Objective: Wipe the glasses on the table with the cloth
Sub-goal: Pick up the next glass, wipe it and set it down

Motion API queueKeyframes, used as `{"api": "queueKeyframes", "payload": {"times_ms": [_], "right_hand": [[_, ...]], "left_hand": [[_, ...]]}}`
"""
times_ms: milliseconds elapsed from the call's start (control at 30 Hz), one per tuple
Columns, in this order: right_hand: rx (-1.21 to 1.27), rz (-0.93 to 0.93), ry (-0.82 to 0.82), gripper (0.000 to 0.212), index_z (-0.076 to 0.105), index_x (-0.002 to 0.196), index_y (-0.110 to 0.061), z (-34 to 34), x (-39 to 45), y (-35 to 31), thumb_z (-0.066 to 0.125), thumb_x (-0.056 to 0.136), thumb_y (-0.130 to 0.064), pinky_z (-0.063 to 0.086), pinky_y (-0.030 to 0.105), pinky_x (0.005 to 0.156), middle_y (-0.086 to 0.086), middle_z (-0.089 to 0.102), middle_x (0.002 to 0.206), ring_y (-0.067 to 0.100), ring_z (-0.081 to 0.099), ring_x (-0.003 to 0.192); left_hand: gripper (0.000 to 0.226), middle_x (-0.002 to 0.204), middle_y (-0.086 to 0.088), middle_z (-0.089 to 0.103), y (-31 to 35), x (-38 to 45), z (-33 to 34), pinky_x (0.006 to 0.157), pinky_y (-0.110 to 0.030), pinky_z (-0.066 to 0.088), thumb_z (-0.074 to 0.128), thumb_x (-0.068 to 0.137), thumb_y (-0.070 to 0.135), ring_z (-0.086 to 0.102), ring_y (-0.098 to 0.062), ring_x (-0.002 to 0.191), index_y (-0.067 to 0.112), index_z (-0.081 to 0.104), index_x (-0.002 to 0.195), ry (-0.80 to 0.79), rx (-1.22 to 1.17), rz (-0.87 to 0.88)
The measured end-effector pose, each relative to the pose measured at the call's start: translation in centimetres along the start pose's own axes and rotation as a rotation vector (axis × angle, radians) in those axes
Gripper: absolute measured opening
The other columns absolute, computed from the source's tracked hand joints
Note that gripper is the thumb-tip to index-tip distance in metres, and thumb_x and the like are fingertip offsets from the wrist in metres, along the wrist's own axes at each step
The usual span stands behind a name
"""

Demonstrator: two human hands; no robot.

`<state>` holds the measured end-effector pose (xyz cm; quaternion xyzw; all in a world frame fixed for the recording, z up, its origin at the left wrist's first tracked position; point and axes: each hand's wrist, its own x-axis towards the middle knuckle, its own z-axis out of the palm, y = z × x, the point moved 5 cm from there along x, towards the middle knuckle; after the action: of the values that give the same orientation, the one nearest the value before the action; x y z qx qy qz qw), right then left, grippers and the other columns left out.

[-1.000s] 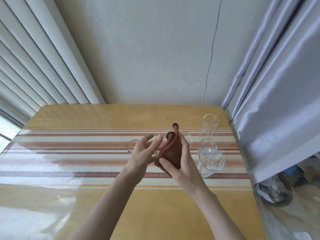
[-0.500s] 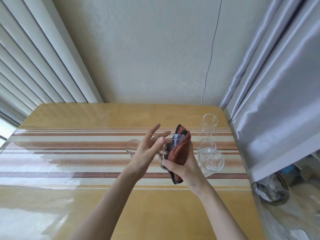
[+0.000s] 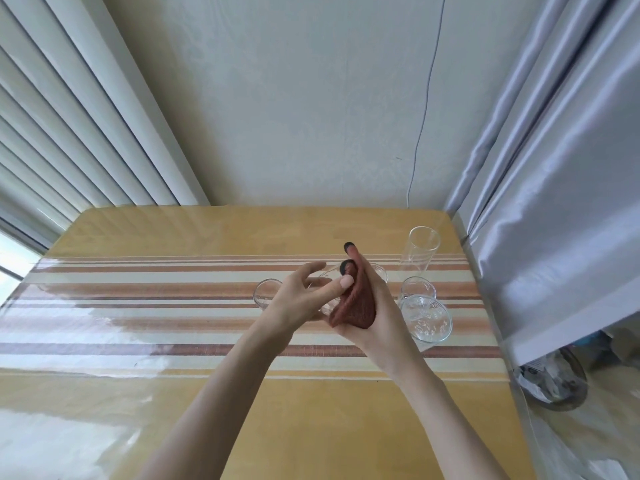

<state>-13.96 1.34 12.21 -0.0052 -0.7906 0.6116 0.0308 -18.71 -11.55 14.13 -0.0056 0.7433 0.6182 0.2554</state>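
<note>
Above the middle of the table my left hand (image 3: 301,299) grips a small clear glass (image 3: 327,306), thumb on its rim and fingers curled round the far side. My right hand (image 3: 375,317) presses a reddish-brown cloth (image 3: 355,304) against that glass and wraps round it. Most of the held glass is hidden by the cloth and fingers. More glasses stand on the table: a low one (image 3: 265,294) left of my hands, a tall one (image 3: 419,252) at the back right, a small one (image 3: 417,289) and a wide patterned one (image 3: 427,318) to the right.
The table (image 3: 173,375) has a yellow and striped cloth under a shiny clear cover. A wall lies behind it, blinds to the left, grey curtains (image 3: 554,168) along the right edge. A covered round object (image 3: 554,382) sits on the floor at right.
The cloth has swung from hanging over the glass to being bunched upright against it, and my right hand's fingers now point up. My left hand still holds the glass.
</note>
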Motion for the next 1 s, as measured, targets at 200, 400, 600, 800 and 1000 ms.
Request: {"api": "queueKeyframes", "payload": {"times_ms": [200,400,600,800,1000], "right_hand": [[0.213,0.151,-0.208,0.078,0.036,0.140,-0.033,-0.5,1.2,0.3,0.078,0.077,-0.015,0.051,0.016,0.085,-0.015,0.063,0.121,0.002,0.060,0.110],[0.276,0.180,-0.195,0.073,0.042,0.134,-0.024,-0.3,0.8,1.2,0.079,0.074,-0.008,0.051,0.021,0.074,-0.003,0.070,0.108,0.004,0.065,0.090],[0.214,0.149,0.009,0.083,0.041,0.138,-0.033,0.3,-0.4,2.1,0.082,0.069,-0.011,0.047,0.038,0.103,-0.008,0.061,0.131,0.008,0.057,0.122],[0.176,0.089,0.047,0.089,0.039,0.140,-0.029,-0.1,0.1,1.4,0.079,0.068,0.006,0.043,0.017,0.099,-0.020,0.050,0.139,-0.002,0.048,0.128],[0.299,0.217,0.027,0.078,0.043,0.129,-0.025,0.3,0.6,2.2,0.073,0.071,0.016,0.047,0.005,0.079,-0.015,0.059,0.116,-0.019,0.059,0.094]], "left_hand": [[0.085,0.115,0.004,0.065,-0.5,0.4,-0.4,0.076,-0.027,0.057,0.082,0.060,0.044,0.067,-0.005,0.102,0.026,0.044,0.134,-0.091,-0.102,0.113],[0.093,0.133,0.006,0.056,0.1,0.3,-0.7,0.086,-0.021,0.051,0.079,0.062,0.043,0.059,-0.005,0.115,0.029,0.034,0.141,-0.205,-0.002,0.180],[0.110,0.129,0.007,0.052,0.4,0.4,-0.4,0.093,-0.028,0.047,0.077,0.054,0.060,0.055,-0.007,0.114,0.022,0.027,0.145,-0.069,0.264,0.152],[0.083,0.118,0.005,0.054,1.1,0.0,-0.4,0.071,-0.019,0.053,0.076,0.058,0.039,0.063,-0.004,0.093,0.019,0.044,0.133,-0.051,0.225,0.224],[0.081,0.122,0.004,0.050,-0.5,0.3,-0.3,0.073,-0.030,0.057,0.084,0.057,0.041,0.064,-0.002,0.100,0.027,0.044,0.126,-0.013,0.160,0.293]]}}
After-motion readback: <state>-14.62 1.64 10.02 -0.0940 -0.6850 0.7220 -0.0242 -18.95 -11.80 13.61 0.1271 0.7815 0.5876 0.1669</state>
